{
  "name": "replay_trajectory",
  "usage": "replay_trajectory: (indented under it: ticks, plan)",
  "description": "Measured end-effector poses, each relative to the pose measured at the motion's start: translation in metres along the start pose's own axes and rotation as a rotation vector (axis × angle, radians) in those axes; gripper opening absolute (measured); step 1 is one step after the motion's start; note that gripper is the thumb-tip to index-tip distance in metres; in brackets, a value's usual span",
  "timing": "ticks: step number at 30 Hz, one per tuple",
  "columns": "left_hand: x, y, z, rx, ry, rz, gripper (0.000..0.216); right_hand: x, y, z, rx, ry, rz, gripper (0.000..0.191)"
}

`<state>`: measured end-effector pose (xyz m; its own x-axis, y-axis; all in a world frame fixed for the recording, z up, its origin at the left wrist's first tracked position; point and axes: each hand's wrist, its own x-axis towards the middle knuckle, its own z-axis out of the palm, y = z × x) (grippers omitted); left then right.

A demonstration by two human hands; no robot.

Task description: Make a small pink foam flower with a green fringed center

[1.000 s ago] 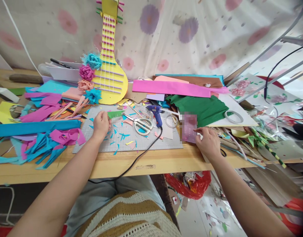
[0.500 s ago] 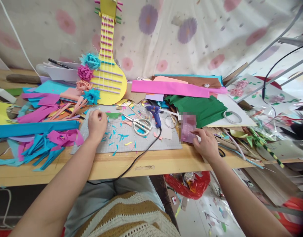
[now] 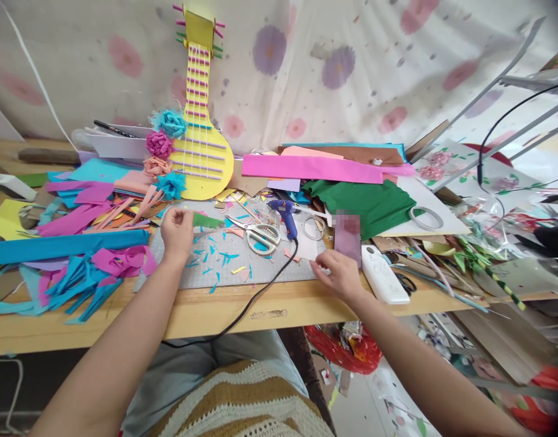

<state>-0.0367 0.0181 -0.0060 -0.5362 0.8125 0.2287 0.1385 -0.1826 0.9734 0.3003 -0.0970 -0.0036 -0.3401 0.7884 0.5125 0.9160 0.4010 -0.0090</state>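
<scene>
My left hand [image 3: 177, 233] is closed in a pinch on a small green paper strip [image 3: 208, 221] with a fringed edge, above the left part of the grey cutting mat [image 3: 197, 278]. Over the mat's right edge, my right hand [image 3: 337, 274] holds nothing, its fingers loosely bent and apart. Just behind it lies a phone [image 3: 348, 243], its screen partly blurred. Between the hands are scissors [image 3: 263, 237] with white handles and a blue glue gun [image 3: 285, 217], its black cord running to the table's front edge. Small blue paper scraps [image 3: 227, 258] are scattered on the mat.
A yellow paper lute [image 3: 201, 161] with paper flowers [image 3: 159, 144] stands at the back. Coloured paper [image 3: 79, 209] is heaped at left. Green crepe paper [image 3: 365, 203], a tape roll [image 3: 426, 218] and a white oblong device [image 3: 384, 276] lie at right. A red bag [image 3: 367, 355] sits below.
My right hand has moved left, away from the phone to the mat's edge, uncovering the white device. My left hand stays in place with the green strip. The view has shifted slightly.
</scene>
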Motion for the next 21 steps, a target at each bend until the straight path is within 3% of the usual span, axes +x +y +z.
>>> replay_trajectory:
  ticks: [3, 5, 9, 12, 15, 21]
  plan:
    - [-0.001, 0.001, 0.004, -0.137, -0.023, -0.134, 0.011, 0.017, -0.028, 0.013, 0.086, -0.028, -0.191, 0.037]
    - [-0.004, 0.005, 0.006, -0.187, -0.055, -0.194, 0.011, 0.032, -0.043, 0.021, 0.129, -0.024, -0.219, 0.040]
    - [-0.010, 0.014, 0.007, -0.252, -0.099, -0.244, 0.012, 0.070, -0.070, 0.036, 0.225, -0.049, -0.104, 0.038]
    - [-0.009, 0.014, 0.007, -0.281, -0.106, -0.252, 0.013, 0.098, -0.089, 0.048, 0.379, -0.082, 0.032, 0.023]
    - [-0.005, 0.008, 0.006, -0.270, -0.089, -0.182, 0.012, 0.118, -0.104, 0.063, 0.483, -0.121, 0.118, 0.020]
    - [-0.001, -0.002, 0.002, -0.200, -0.088, 0.123, 0.014, 0.138, -0.114, 0.089, 0.717, -0.204, 0.248, 0.032]
